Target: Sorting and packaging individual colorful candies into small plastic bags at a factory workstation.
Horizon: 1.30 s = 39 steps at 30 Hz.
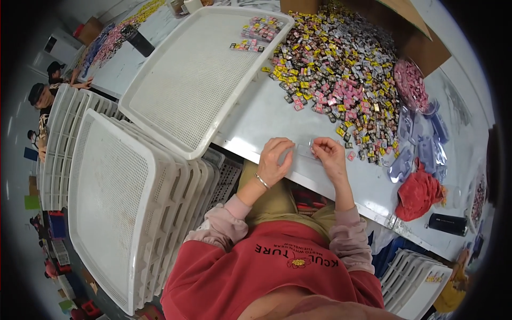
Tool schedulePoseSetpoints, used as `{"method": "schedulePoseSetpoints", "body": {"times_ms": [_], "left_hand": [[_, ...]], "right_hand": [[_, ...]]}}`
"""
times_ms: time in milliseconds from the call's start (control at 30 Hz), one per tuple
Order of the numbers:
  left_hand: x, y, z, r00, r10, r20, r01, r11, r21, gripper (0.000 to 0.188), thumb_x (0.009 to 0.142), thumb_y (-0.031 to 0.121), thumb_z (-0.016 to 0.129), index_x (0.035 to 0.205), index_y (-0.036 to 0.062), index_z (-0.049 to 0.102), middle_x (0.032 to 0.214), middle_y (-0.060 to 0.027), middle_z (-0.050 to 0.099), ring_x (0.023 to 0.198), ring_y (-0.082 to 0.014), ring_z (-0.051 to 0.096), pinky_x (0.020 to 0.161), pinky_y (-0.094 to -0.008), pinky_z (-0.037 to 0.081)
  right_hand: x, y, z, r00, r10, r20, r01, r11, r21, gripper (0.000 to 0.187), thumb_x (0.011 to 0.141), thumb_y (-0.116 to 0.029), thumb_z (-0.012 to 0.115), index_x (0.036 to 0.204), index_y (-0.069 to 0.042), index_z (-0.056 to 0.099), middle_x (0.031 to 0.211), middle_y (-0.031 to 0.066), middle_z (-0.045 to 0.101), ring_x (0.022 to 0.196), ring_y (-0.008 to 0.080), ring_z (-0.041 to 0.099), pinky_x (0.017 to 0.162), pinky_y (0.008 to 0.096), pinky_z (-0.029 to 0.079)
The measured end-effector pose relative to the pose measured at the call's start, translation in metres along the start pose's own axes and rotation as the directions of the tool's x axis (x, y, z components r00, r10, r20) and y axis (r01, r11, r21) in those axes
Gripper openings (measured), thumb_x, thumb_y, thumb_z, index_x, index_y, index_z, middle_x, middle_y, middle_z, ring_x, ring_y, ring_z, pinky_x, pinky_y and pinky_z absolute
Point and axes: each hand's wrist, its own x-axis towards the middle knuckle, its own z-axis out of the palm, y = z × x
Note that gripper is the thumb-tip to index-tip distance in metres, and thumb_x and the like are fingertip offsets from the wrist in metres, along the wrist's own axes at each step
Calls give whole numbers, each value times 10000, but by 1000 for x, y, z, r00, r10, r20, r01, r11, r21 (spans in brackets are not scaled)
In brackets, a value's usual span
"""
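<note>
Left hand (276, 159): curled beside the thin clear plastic piece (305, 151); whether gripping, cannot tell.
Right hand (330, 154): pinching that piece's edge, seemingly leaving its face free.
Small multicoloured square pieces (346, 98): heaped ahead, likely for reach.
White perforated plastic tray (184, 85): leftward, bearing grouped pieces (261, 29).

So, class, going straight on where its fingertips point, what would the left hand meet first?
Probably the clear plastic piece at the fingers of the right hand; depth is unclear, so the left hand may already touch it.
</note>
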Motion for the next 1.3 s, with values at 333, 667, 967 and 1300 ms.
{"method": "schedulePoseSetpoints", "body": {"times_ms": [333,667,967,1300], "left_hand": [[259,-117,-79,969,127,-211,-4,866,500,216,800,40,568,979,81,683,970,-122,657,926,-326,589,799,-431,475],[300,-187,-44,980,-150,128,-25,548,836,373,811,84,546,1139,225,653,1171,-10,610,1055,-271,554,857,-437,470],[304,-203,-58,992,-13,122,-84,649,756,365,807,79,538,1137,184,651,1071,-74,639,977,-305,580,845,-425,481],[271,-199,-65,974,211,81,-219,794,568,131,786,142,651,890,104,721,950,-107,658,896,-316,580,824,-400,493]], "right_hand": [[-10,5,4,997,-46,-67,40,995,-91,175,866,32,633,1039,57,616,920,50,634,809,86,617,730,206,518],[-17,-17,7,999,10,-34,-21,946,-323,106,876,52,608,981,60,612,953,47,571,833,97,602,744,204,484],[-15,-15,10,996,-46,-70,23,955,-296,91,849,47,642,939,46,633,911,70,600,757,96,609,650,204,491],[-16,-17,6,1000,-9,-22,2,957,-289,87,866,66,613,952,62,628,978,62,562,852,108,586,763,205,482]]}}
